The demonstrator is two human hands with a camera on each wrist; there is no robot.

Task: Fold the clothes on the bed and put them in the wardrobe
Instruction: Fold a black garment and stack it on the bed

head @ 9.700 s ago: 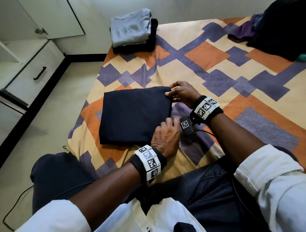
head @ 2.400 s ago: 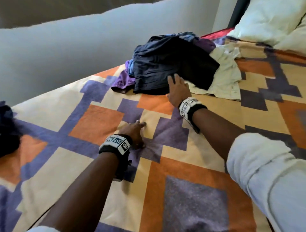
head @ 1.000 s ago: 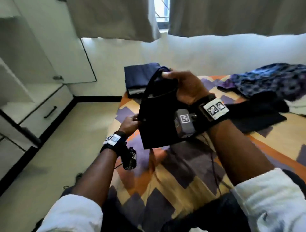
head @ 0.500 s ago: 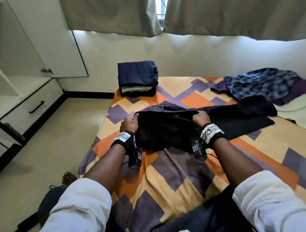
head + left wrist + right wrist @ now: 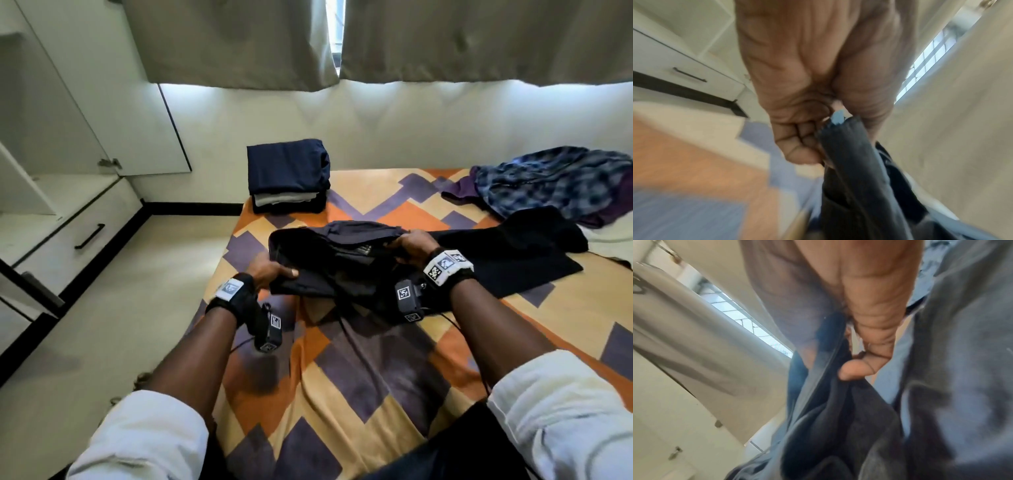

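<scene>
The dark trousers (image 5: 342, 260) hang bunched just above the patterned bed (image 5: 359, 377), their legs trailing right. Your left hand (image 5: 270, 270) pinches one end of the waistband, your right hand (image 5: 412, 246) the other. Pull the band taut, then lay it flat with seams matched, clear of the folded stack (image 5: 287, 174).
</scene>
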